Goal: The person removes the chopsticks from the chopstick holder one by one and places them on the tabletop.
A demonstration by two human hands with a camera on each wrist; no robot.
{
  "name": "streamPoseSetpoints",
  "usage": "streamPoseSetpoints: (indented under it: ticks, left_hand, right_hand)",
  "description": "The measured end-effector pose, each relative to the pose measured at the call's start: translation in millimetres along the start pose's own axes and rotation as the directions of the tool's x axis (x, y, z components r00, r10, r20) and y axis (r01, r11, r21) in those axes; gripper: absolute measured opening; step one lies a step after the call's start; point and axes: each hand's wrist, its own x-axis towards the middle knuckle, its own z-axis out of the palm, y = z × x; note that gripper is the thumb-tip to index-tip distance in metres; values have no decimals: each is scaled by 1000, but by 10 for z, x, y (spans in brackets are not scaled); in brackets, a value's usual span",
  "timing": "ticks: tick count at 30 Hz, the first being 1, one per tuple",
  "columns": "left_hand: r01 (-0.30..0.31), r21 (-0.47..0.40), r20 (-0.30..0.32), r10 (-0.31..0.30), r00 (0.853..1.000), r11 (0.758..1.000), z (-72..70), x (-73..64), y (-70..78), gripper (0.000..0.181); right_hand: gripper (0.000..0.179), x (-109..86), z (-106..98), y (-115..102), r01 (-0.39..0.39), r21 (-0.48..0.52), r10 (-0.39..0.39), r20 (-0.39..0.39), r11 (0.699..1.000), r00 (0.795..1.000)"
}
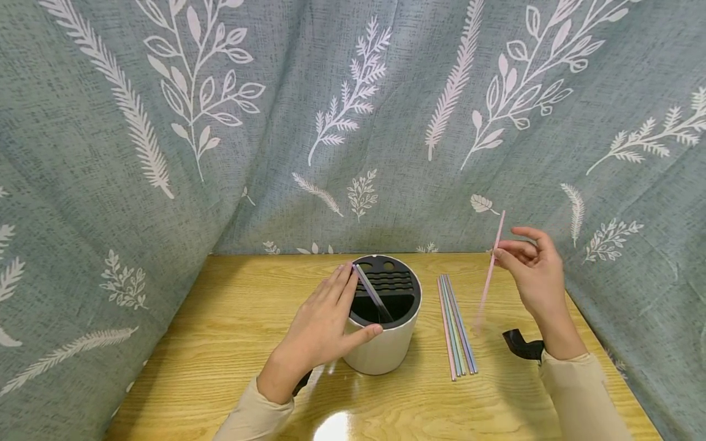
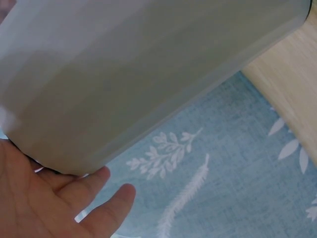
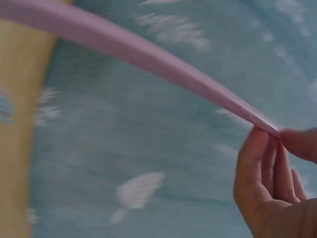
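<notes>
Head view:
- Container (image 1: 380, 358), one, pale, with a black slotted lid (image 1: 394, 278); upright on the wooden table (image 1: 231, 312), centre of the frame, below middle.
- Upright sticks (image 1: 372, 291), thin, set in the lid's large front opening and leaning toward the upper left against the rim, which seems to prop them; exact count unclear.
- Left hand (image 1: 325, 315), fingers extended along the lid's left edge, thumb out across the front; touching, not clenched, presumably to steady the container.
- Loose sticks (image 1: 454, 324), pink, green and blue, side by side on the table, right of centre; apparently kept in one row for easy picking.
- Pink stick (image 1: 488, 278), right of the loose sticks, raised and slightly tilted.
- Right hand (image 1: 537, 275), grasping the pink stick between thumb and fingers above its middle, a light pinch that suits so slim a piece.

Left wrist view:
- Container wall, filling the upper left; fingers at the lower left lie against its rim.

Right wrist view:
- Pink stick, running from upper left to the pinch at right.
- Patterned cloth (image 3: 124, 148), behind.
</notes>
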Motion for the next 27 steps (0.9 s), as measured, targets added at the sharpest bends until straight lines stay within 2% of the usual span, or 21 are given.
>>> streamPoseSetpoints:
  ticks: [2, 4, 8, 10, 14, 19, 21, 27]
  left_hand:
    - [-2, -2, -2, 2, 1000, 1000, 2, -1, -6, 104]
    - [-6, -3, -5, 6, 1000, 1000, 6, 1, -10, 104]
    - [-12, 0, -12, 12, 1000, 1000, 16, 2, -18, 104]
    - [-11, 0, -11, 11, 1000, 1000, 16, 2, -19, 104]
    - [-10, 0, -7, 10, 1000, 1000, 9, 0, -18, 104]
    - [-15, 0, -11, 15, 1000, 1000, 1, 1, -17, 104]
    - [-16, 2, -13, 16, 1000, 1000, 1, 3, -19, 104]
    - [-10, -2, -7, 9, 1000, 1000, 4, -3, -24, 104]
  right_hand:
    - [42, 42, -82, 173, -88, -100, 92, 38, 991, 995]
    - [42, 78, -148, 358, -161, -187, 175, 61, 969, 983]
    - [49, 121, -241, 732, -271, -344, 314, 75, 899, 946]
    - [54, 131, -276, 911, -315, -383, 370, 78, 868, 926]
    - [53, 128, -313, 1219, -393, -395, 455, 73, 830, 888]
    - [51, 118, -293, 1459, -433, -450, 517, 75, 781, 853]
    - [50, 111, -272, 1518, -437, -498, 536, 69, 749, 841]
    - [45, 52, -215, 1638, -401, -635, 564, 68, 661, 823]
